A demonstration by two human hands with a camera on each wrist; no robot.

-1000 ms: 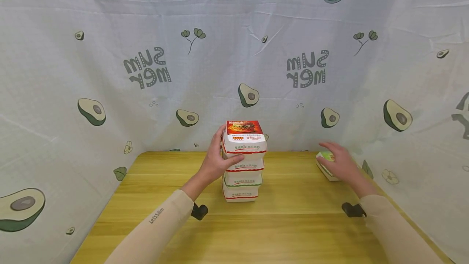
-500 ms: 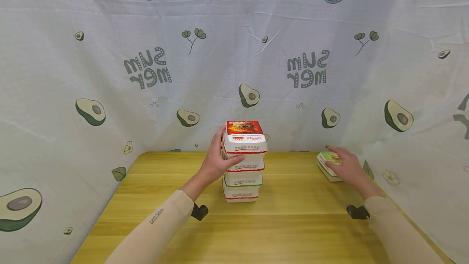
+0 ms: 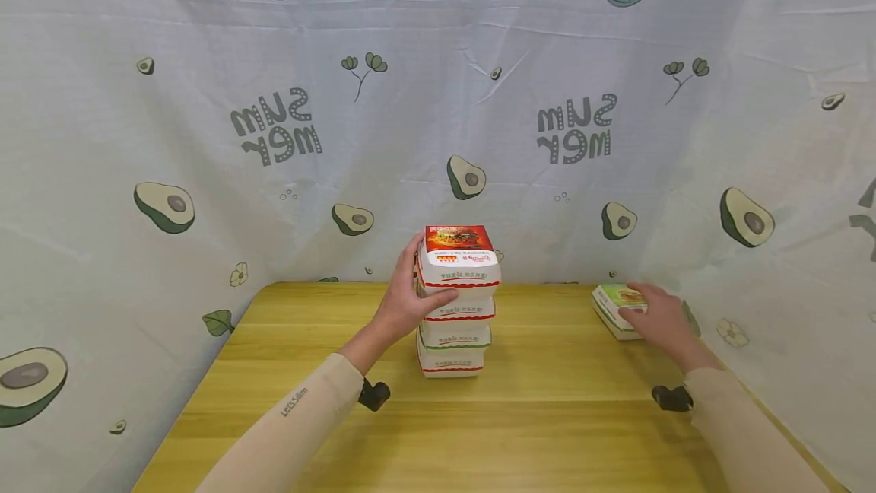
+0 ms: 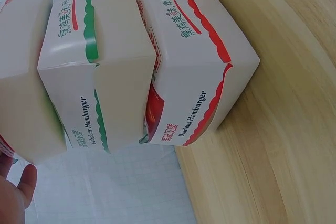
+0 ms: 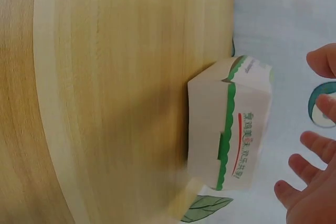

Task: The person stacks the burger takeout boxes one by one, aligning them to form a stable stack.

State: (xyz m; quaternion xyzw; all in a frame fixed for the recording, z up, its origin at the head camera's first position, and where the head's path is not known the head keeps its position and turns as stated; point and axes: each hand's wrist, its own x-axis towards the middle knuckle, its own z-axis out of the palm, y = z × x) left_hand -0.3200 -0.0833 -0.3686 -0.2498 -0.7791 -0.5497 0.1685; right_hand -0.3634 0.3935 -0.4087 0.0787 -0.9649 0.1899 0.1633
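Note:
Several white paper hamburger boxes stand in a stack at mid-table; a red-topped box point(image 3: 457, 268) is uppermost. My left hand point(image 3: 395, 304) holds the upper part of the stack, thumb across the front and fingers round its left side. In the left wrist view, a green-trimmed box point(image 4: 94, 66) sits on the red-trimmed bottom box point(image 4: 194, 61). Near the table's right back corner lies another hamburger box point(image 3: 610, 319) with a green top. Over its right side hovers my right hand point(image 3: 662, 319); in the right wrist view its spread fingers are apart from that box.
A wooden table point(image 3: 547, 432) lies under everything. White cloth point(image 3: 411, 128) printed with avocados and leaves hangs behind it and along both sides. Black wrist mounts point(image 3: 373, 395) show at both sleeves.
My right hand has moved to the right and slightly nearer, uncovering more of the green-topped box's left part. That box stays put. The left hand keeps its hold on the stack.

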